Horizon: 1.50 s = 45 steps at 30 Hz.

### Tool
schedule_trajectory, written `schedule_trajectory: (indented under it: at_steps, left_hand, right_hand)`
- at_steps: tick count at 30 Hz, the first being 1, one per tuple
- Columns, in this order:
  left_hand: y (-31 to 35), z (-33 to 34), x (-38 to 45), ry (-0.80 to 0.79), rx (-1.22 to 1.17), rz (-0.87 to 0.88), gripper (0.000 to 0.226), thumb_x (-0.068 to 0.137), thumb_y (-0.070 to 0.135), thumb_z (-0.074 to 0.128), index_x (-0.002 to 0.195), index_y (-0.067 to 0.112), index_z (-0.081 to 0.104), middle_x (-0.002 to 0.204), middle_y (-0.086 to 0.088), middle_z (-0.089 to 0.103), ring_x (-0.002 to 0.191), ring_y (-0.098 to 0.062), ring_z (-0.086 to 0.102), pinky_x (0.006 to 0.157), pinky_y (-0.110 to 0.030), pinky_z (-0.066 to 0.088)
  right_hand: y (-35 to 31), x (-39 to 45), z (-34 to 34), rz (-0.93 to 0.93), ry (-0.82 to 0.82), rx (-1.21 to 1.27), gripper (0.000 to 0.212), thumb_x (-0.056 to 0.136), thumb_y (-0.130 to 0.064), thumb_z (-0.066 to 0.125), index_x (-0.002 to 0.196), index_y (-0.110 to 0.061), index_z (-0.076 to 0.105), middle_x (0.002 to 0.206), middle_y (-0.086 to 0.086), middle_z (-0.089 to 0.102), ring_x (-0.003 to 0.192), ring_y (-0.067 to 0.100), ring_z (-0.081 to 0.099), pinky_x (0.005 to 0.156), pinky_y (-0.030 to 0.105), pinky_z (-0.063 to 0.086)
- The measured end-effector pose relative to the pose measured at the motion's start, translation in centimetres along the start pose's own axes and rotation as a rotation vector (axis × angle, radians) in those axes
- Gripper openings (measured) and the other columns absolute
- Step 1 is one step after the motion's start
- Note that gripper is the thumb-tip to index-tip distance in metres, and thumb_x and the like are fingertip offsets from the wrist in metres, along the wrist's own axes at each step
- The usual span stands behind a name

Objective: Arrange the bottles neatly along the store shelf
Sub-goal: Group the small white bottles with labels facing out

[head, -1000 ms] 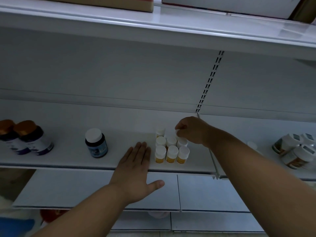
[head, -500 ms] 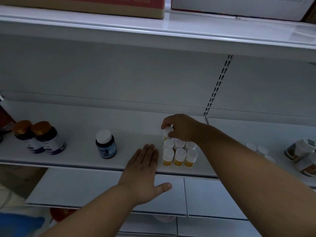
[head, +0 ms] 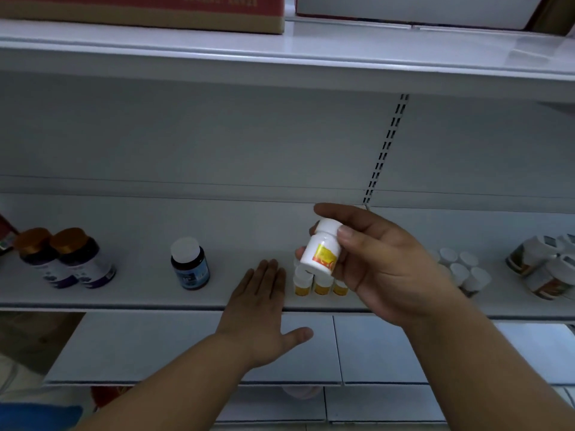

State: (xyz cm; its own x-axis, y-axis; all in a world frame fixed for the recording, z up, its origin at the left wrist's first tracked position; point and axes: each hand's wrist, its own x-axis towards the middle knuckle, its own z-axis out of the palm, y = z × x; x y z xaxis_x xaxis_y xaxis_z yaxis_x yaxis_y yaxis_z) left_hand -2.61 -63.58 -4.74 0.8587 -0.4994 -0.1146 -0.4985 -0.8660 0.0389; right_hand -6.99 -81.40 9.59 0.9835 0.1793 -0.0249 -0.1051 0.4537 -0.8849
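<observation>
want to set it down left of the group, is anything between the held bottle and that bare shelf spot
Yes. The left hand lies flat on the shelf right beside the yellow-label bottles, covering that spot below the white bottle the right hand holds.

The right hand (head: 385, 269) and the small white bottle (head: 320, 248) it holds aloft cover most of the cluster of yellow-labelled bottles (head: 320, 287) at the frame's centre; only the front three show their lower halves, and how many stand behind I cannot tell. The held bottle's label print is too small to read. At the right edge, the tilted jars (head: 541, 269) are cut off by the frame. The white-capped bottles (head: 463, 270) beside the right wrist are partly hidden by it. At the far left a red object (head: 4, 234) is mostly out of frame. Along the top, the cardboard box (head: 149, 10) is cropped, its lettering blurred.
</observation>
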Motion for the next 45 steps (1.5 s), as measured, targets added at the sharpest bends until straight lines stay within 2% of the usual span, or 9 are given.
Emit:
schedule_trajectory:
  at_steps: [4, 13, 20, 25, 30, 35, 40, 43, 45]
  left_hand:
    - [0.1, -0.3, 0.0, -0.021, 0.014, -0.005, 0.118, 0.068, 0.09, 0.007, 0.154, 0.012, -0.018, 0.162, -0.007, -0.023, 0.149, -0.02, -0.022, 0.114, -0.033, -0.02]
    - [0.0, 0.0, 0.0, -0.016, 0.012, -0.013, 0.119, 0.067, 0.091, 0.006, 0.155, 0.013, -0.015, 0.163, -0.007, -0.022, 0.149, -0.021, -0.021, 0.117, -0.035, -0.017]
    - [0.0, -0.1, 0.0, -0.005, 0.004, -0.006, 0.117, 0.071, 0.09, 0.01, 0.155, 0.012, -0.013, 0.163, -0.008, -0.02, 0.149, -0.021, -0.02, 0.117, -0.035, -0.016]
    - [0.0, -0.2, -0.1, 0.001, 0.006, -0.012, 0.114, 0.076, 0.089, 0.016, 0.155, 0.013, -0.014, 0.163, -0.007, -0.021, 0.149, -0.021, -0.022, 0.114, -0.034, -0.019]
    - [0.1, -0.2, -0.1, -0.005, 0.003, -0.013, 0.118, 0.069, 0.09, 0.007, 0.155, 0.012, -0.015, 0.163, -0.008, -0.022, 0.149, -0.021, -0.023, 0.116, -0.035, -0.019]
    - [0.2, -0.3, -0.2, 0.002, 0.005, -0.014, 0.119, 0.067, 0.09, 0.006, 0.155, 0.012, -0.014, 0.162, -0.008, -0.022, 0.149, -0.022, -0.023, 0.115, -0.035, -0.019]
    - [0.1, -0.1, -0.1, 0.019, 0.018, -0.015, 0.117, 0.071, 0.09, 0.009, 0.155, 0.011, -0.013, 0.163, -0.009, -0.019, 0.149, -0.023, -0.021, 0.116, -0.035, -0.018]
    - [0.1, -0.1, -0.1, 0.022, 0.002, -0.011, 0.114, 0.077, 0.089, 0.016, 0.156, 0.012, -0.013, 0.163, -0.009, -0.019, 0.149, -0.022, -0.021, 0.116, -0.035, -0.018]
    - [0.1, -0.1, -0.2, 0.026, -0.002, -0.008, 0.113, 0.078, 0.088, 0.018, 0.156, 0.012, -0.013, 0.163, -0.009, -0.02, 0.149, -0.022, -0.021, 0.115, -0.034, -0.019]
  right_hand:
    - [0.7, -0.5, -0.2, 0.04, 0.151, 0.14, 0.043, 0.081, -0.016, 0.055, 0.121, 0.001, 0.057, 0.102, 0.022, 0.069, 0.081, 0.029, 0.067, 0.068, 0.03, 0.057]
    - [1.3, -1.2, -1.0, 0.105, 0.175, 0.259, 0.044, 0.09, -0.019, 0.049, 0.129, 0.001, 0.053, 0.1, 0.016, 0.065, 0.077, 0.027, 0.065, 0.055, 0.03, 0.048]
    - [1.6, -1.3, -1.1, 0.167, 0.083, 0.244, 0.043, 0.09, -0.02, 0.047, 0.125, 0.004, 0.054, 0.1, 0.018, 0.066, 0.084, 0.025, 0.066, 0.063, 0.029, 0.052]
    - [1.8, -1.3, -1.4, 0.182, -0.025, 0.303, 0.044, 0.08, -0.024, 0.073, 0.115, -0.005, 0.055, 0.095, 0.015, 0.059, 0.077, 0.026, 0.062, 0.057, 0.03, 0.05]
    - [1.8, -1.1, -1.6, 0.243, 0.021, 0.306, 0.047, 0.089, -0.031, 0.05, 0.12, 0.003, 0.057, 0.103, 0.019, 0.061, 0.079, 0.025, 0.06, 0.061, 0.028, 0.048]
    - [1.9, -1.2, -1.6, 0.172, -0.05, 0.215, 0.04, 0.078, -0.026, 0.076, 0.105, -0.009, 0.052, 0.095, 0.02, 0.064, 0.075, 0.028, 0.063, 0.058, 0.032, 0.049]
    - [2.1, -0.9, -1.7, 0.258, -0.042, 0.28, 0.045, 0.089, -0.034, 0.048, 0.117, -0.001, 0.059, 0.097, 0.016, 0.059, 0.08, 0.025, 0.056, 0.062, 0.029, 0.044]
    - [2.4, -1.1, -1.7, 0.208, -0.043, 0.209, 0.031, 0.084, -0.029, 0.065, 0.105, -0.007, 0.062, 0.099, 0.018, 0.062, 0.082, 0.029, 0.063, 0.063, 0.033, 0.048]
    - [2.5, -1.3, -1.7, 0.177, -0.058, 0.184, 0.036, 0.076, -0.027, 0.078, 0.1, -0.011, 0.056, 0.094, 0.019, 0.062, 0.074, 0.03, 0.062, 0.062, 0.036, 0.048]
